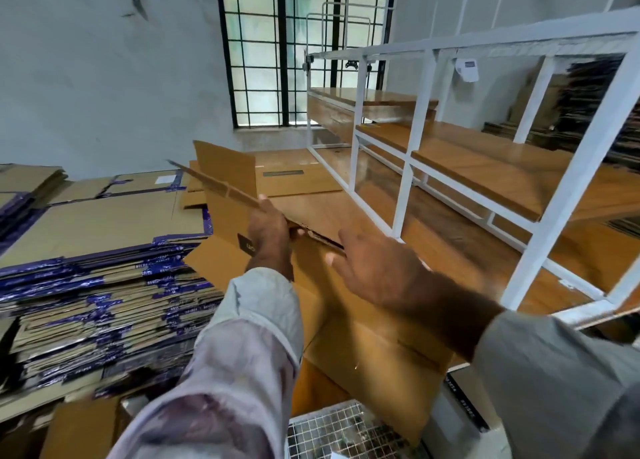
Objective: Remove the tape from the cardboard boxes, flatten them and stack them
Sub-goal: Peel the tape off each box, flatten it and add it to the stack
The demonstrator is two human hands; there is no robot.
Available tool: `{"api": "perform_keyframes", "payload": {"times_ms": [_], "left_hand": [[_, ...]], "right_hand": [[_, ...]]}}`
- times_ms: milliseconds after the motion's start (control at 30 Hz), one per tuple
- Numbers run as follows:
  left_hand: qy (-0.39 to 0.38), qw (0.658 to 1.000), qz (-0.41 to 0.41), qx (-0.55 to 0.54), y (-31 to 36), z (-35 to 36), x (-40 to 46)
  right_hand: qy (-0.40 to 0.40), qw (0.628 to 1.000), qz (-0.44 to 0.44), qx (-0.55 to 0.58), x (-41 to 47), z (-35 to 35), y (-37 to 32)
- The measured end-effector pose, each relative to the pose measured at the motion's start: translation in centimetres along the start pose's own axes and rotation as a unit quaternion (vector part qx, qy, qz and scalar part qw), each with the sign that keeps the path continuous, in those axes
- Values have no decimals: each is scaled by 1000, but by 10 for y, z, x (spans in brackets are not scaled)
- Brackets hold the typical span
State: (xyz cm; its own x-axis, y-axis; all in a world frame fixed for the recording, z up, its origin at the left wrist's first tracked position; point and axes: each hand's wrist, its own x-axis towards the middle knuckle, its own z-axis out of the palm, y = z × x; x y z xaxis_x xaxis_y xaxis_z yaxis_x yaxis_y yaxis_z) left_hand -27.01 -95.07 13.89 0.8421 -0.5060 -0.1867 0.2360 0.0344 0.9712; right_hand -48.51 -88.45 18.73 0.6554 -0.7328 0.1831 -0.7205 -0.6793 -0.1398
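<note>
Nearest, at 6 o'clock, a wire mesh basket is seen below both sleeves. Just above it, a big cardboard box lies mostly collapsed, centre frame. A flattened panel is held edge-on by the left hand, fingers curled round its lower edge w/ thumb on top, so a clamped grip. The right hand is spread flat, fingers apart and straight, hovering on or just over the box near the panel's torn edge; actual contact can't be told.

Step in hand is judged to be flattening/stacking, approx mid-task. For it to be done well, the panel should be kept gripped at the edge while the box under it is pressed down along its creases by the flat palm, then slid toward 9 o'clock. No tape is visible on this box, though the far side is hidden.

At 9 o'clock a tall stack of flattened boxes is piled, many w/ purple tape left on the edges. At 2–3 o'clock a white metal rack w/ wooden shelves stands tilted in the wide-angle view; more flat cardboard is stored behind it. Farthest, at 12 o'clock, a barred window is set in a pale grey wall.
</note>
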Motion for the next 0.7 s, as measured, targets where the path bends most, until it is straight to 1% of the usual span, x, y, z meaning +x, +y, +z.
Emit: {"api": "perform_keyframes", "payload": {"times_ms": [67, 133, 167, 200, 233, 300, 400, 467, 567, 700], "left_hand": [[-41, 999, -6, -9, -3, 5, -5], [-125, 991, -23, 31, -5, 12, -4], [-153, 986, -32, 61, -4, 15, -4], [-160, 983, -41, 80, -3, 19, -2], [-152, 983, -58, 90, -1, 21, -2], [-148, 981, -63, 107, 0, 27, 2], [-175, 972, -77, 139, -1, 34, 9], [-161, 975, -64, 138, 2, 35, 15], [-137, 986, -37, 84, 14, 32, 15], [-110, 994, 4, -13, 29, 15, 11]], "right_hand": [[15, 998, 0, -58, -3, 17, 5], [27, 995, 6, -100, -4, 25, 11], [32, 993, 11, -111, -5, 27, 15], [38, 992, 14, -120, -5, 28, 17], [44, 991, 14, -128, -5, 29, 20], [55, 989, 11, -138, -4, 29, 22], [58, 986, -1, -155, -4, 30, 23], [59, 984, -14, -170, -2, 27, 23], [92, 980, -29, -175, 6, 14, 24], [151, 981, -10, -122, 32, 0, 28]]}}
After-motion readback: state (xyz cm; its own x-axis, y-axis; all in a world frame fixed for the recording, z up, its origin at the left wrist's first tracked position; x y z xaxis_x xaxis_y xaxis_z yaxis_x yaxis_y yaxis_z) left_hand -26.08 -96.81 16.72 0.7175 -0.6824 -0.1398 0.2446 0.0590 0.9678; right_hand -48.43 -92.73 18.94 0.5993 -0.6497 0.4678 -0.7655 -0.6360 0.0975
